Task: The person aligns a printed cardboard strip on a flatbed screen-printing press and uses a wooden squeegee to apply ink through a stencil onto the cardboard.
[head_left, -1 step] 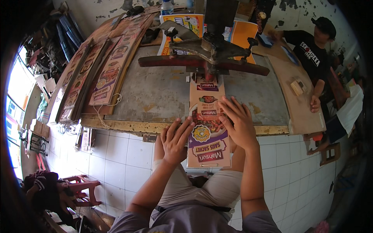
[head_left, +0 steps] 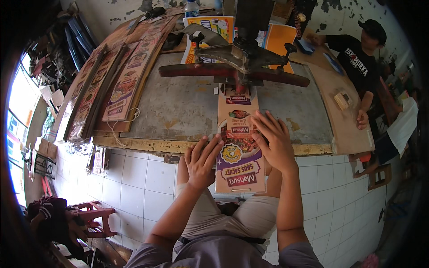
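Nearest the camera, the person's knees in light shorts sit over a white tiled floor [head_left: 147, 178], with both forearms reaching up from the lower edge. The left hand [head_left: 202, 161] lies flat with its fingers [head_left: 210, 145] spread, their tips touching the left edge of a long printed cardboard strip [head_left: 239, 147]. The right hand [head_left: 273, 142] rests palm down on the strip's right side, fingers spread wide and pressing on the printed surface. The strip lies lengthwise away from the person, its near end hanging past the table [head_left: 178, 107] edge over the lap, its far end running under a dark metal press [head_left: 237, 56] with a long reddish bar across it. The worn grey table top has a chipped yellowish front edge. To the left, more printed strips [head_left: 129, 76] lie side by side in a stack along the table. Beyond the press stand yellow and orange printed sheets [head_left: 277, 40] and a plastic bottle [head_left: 192, 8]. At the far right another person [head_left: 357, 53] in a black shirt and cap leans one hand on a wooden board [head_left: 335, 102].
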### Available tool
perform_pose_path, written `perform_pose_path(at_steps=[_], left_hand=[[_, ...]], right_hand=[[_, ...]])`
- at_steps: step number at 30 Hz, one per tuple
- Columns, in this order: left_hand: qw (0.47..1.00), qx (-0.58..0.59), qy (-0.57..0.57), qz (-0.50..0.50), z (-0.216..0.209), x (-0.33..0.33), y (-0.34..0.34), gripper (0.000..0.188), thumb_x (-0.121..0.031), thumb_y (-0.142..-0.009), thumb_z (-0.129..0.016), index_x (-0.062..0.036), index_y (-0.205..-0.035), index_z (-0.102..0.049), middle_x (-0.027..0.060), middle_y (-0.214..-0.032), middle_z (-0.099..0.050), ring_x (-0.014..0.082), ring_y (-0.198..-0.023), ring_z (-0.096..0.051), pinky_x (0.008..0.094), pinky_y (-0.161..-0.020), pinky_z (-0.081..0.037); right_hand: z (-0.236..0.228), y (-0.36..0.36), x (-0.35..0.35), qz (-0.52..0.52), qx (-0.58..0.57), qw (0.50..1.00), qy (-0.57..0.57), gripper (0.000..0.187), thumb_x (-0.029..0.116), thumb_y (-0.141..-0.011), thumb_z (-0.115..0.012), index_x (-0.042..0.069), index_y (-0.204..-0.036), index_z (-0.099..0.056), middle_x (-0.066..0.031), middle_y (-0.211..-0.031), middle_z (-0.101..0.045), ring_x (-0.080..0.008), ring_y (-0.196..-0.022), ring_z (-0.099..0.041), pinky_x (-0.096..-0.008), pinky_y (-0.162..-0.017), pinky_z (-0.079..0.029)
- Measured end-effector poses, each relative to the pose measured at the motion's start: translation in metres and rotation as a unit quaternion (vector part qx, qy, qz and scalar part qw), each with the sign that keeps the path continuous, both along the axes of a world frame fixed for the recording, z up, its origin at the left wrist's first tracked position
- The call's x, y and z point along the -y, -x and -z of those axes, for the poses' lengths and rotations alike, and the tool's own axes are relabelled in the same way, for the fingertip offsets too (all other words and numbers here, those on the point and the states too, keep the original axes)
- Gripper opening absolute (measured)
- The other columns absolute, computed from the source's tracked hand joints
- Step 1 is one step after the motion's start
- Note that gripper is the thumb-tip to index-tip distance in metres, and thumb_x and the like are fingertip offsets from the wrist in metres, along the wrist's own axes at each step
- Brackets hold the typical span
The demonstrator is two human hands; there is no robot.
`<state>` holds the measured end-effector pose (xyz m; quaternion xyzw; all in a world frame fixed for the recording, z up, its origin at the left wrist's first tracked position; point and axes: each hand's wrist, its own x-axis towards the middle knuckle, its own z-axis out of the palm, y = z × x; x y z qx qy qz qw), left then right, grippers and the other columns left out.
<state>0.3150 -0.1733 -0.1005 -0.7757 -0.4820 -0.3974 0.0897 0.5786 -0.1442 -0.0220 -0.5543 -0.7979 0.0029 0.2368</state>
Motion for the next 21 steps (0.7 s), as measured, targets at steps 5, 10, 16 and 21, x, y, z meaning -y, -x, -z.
perform_pose_path(at_steps=[5,10,16,21], left_hand=[[1.0,-0.006,-0.001,-0.003,-0.002,0.0003,0.0,0.048,-0.022,-0.095,-0.071,-0.0173,-0.143,-0.07,-0.0027,-0.154,-0.066,0.022,-0.145,-0.053,0.0404,-0.118,-0.03],[1.0,-0.005,0.006,-0.002,-0.003,0.0011,-0.0005,0.051,-0.024,-0.094,-0.073,-0.0189,-0.144,-0.071,-0.0037,-0.155,-0.065,0.0208,-0.145,-0.053,0.0392,-0.12,-0.028],[1.0,0.006,-0.002,0.003,-0.0079,0.0042,-0.0012,0.048,-0.021,-0.095,-0.073,-0.0158,-0.143,-0.07,-0.0008,-0.153,-0.066,0.024,-0.144,-0.054,0.0405,-0.115,-0.035],[1.0,-0.003,-0.002,-0.001,-0.0065,0.0041,-0.001,0.047,-0.023,-0.096,-0.073,-0.016,-0.142,-0.07,-0.001,-0.153,-0.067,0.0239,-0.143,-0.054,0.0402,-0.115,-0.035]], right_hand=[[-0.0001,0.0,0.0005,0.001,0.0,1.0,0.0,0.05,0.043,-0.111,-0.058,0.018,-0.155,-0.061,-0.0034,-0.168,-0.051,-0.0309,-0.157,-0.042,-0.0547,-0.129,-0.03],[-0.0014,0.0,0.0011,0.0,-0.003,1.0,-0.001,0.05,0.043,-0.111,-0.058,0.017,-0.155,-0.061,-0.004,-0.167,-0.051,-0.0314,-0.157,-0.042,-0.0551,-0.129,-0.03],[-0.0035,0.0014,0.0034,-0.001,-0.002,1.0,-0.001,0.05,0.042,-0.111,-0.058,0.017,-0.155,-0.061,-0.0043,-0.167,-0.051,-0.0315,-0.157,-0.042,-0.0554,-0.129,-0.03],[-0.0046,0.0018,0.0047,0.002,-0.004,1.0,0.005,0.051,0.043,-0.111,-0.058,0.017,-0.155,-0.061,-0.0036,-0.167,-0.051,-0.0313,-0.157,-0.042,-0.0566,-0.129,-0.03]])
